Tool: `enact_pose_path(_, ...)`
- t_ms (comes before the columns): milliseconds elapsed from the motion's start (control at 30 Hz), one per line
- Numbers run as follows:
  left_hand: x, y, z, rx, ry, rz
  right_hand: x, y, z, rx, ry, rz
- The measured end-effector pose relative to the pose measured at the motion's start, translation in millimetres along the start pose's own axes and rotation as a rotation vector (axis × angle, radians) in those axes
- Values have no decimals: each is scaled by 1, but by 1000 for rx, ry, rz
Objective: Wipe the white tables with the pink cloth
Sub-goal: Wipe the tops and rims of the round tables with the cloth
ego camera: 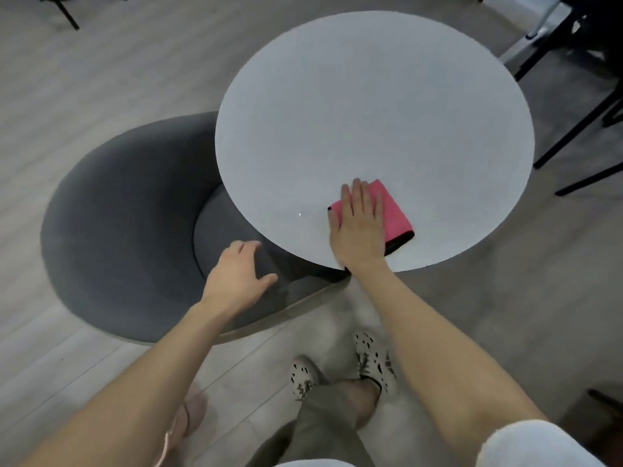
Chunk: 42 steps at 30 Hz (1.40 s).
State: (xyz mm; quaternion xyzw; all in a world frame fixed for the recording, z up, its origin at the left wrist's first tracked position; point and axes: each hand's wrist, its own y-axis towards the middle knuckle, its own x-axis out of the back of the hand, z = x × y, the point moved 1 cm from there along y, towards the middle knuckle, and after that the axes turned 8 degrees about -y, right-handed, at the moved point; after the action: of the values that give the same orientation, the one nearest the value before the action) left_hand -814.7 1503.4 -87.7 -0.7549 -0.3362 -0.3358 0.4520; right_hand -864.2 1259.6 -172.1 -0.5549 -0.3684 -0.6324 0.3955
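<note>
The round white table (371, 106) stands in the middle of it all, and the pink cloth (394, 210) lies folded on its near edge, a dark hem showing along the side closest to the person. The right hand (359, 227) lies flat on top of that cloth, fingers straight and close together, palm pressing it down onto the tabletop; nothing is curled round the fabric. The left hand (239, 276) is off the table, just beyond its near-left rim, above the seat of a grey upholstered chair (118, 214) that is tucked partly under the tabletop. Its fingers are loosely spread and bent a little, holding nothing; whether they touch the seat cushion I cannot tell. Below the table's near edge the person's spotted shoes (371, 358) stand on the pale floor. On the table's far right, thin black chair legs (573, 129) slant across the floor
</note>
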Motion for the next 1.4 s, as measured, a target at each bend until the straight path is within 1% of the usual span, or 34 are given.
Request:
enact_pose_path(67, 1, 15, -6, 10, -22, -56, -6, -32, 21, 278, 24, 16)
enact_pose_path(100, 4, 23, -11, 10, -29, -80, -3, -44, 15, 391, 21, 28)
enact_pose_path(133, 8, 30, -16, 11, -29, -96, 1, -50, 0, 447, 0, 35)
enact_pose_path(167, 12, 38, -22, 16, -20, -104, 8, -52, -20, 448, -29, 38)
enact_pose_path(200, 16, 45, -27, 27, 0, -102, 13, -49, -44, 396, -62, 54)
enact_pose_path(233, 19, 52, -33, 40, 31, -90, 16, -43, -69, 298, -78, 84)
enact_pose_path(300, 19, 62, -43, 55, 72, -55, 24, -22, -114, -7, -54, 150)
enact_pose_path(333, 17, 64, -47, 62, 67, -53, 27, -11, -123, -157, -45, 151)
enact_pose_path(367, 14, 66, -48, 80, 49, -61, 26, -2, -119, -268, -42, 127)
enact_pose_path(400, 13, 67, -48, 105, 28, -69, 25, 6, -102, -307, -41, 99)
enact_pose_path(433, 11, 67, -47, 123, 18, -71, 21, 10, -76, -261, -28, 79)
enact_pose_path(467, 11, 67, -46, 135, 21, -68, 16, 11, -45, -141, 3, 80)
enact_pose_path(533, 12, 66, -45, 146, 41, -63, 10, 2, 12, 207, 64, 121)
enact_pose_path(567, 12, 66, -46, 154, 36, -58, 12, -5, 26, 342, 77, 147)
enact_pose_path(633, 12, 65, -50, 180, 6, -58, 14, -15, 11, 483, 86, 155)
enact_pose_path(700, 14, 65, -55, 194, -6, -65, 20, -19, -39, 519, 67, 136)
enact_pose_path(767, 12, 64, -54, 196, -11, -55, 29, -15, -98, 479, -16, 183)
enact_pose_path(833, 8, 63, -51, 182, 11, -64, 32, 17, -131, 317, -75, 158)
enact_pose_path(900, 5, 65, -49, 165, 67, -70, 30, 66, -111, 73, -69, 103)
enact_pose_path(933, 4, 66, -47, 169, 82, -69, 26, 87, -83, 8, -44, 80)
enact_pose_path(967, 3, 66, -46, 185, 85, -62, 19, 101, -50, 41, -25, 79)
enact_pose_path(1000, 4, 65, -46, 200, 87, -50, 11, 104, -14, 176, -8, 90)
enact_pose_path(1067, 5, 66, -47, 204, 89, -39, 4, 80, 38, 564, 24, 138)
enact_pose_path(1100, 5, 65, -48, 205, 85, -39, 3, 61, 43, 727, 30, 164)
enact_pose_path(1167, 5, 64, -50, 229, 89, -31, 8, 32, 12, 944, 11, 182)
enact_pose_path(1233, 6, 63, -50, 241, 98, -29, 19, 41, -45, 1074, -29, 209)
enact_pose_path(1267, 6, 63, -51, 239, 95, -30, 24, 58, -74, 1068, -70, 234)
enact_pose_path(1300, 6, 63, -51, 238, 80, -38, 27, 84, -98, 992, -110, 239)
enact_pose_path(1367, 6, 64, -51, 239, 38, -54, 28, 146, -114, 713, -151, 194)
enact_pose_path(1400, 6, 66, -52, 242, 19, -52, 27, 171, -102, 547, -150, 175)
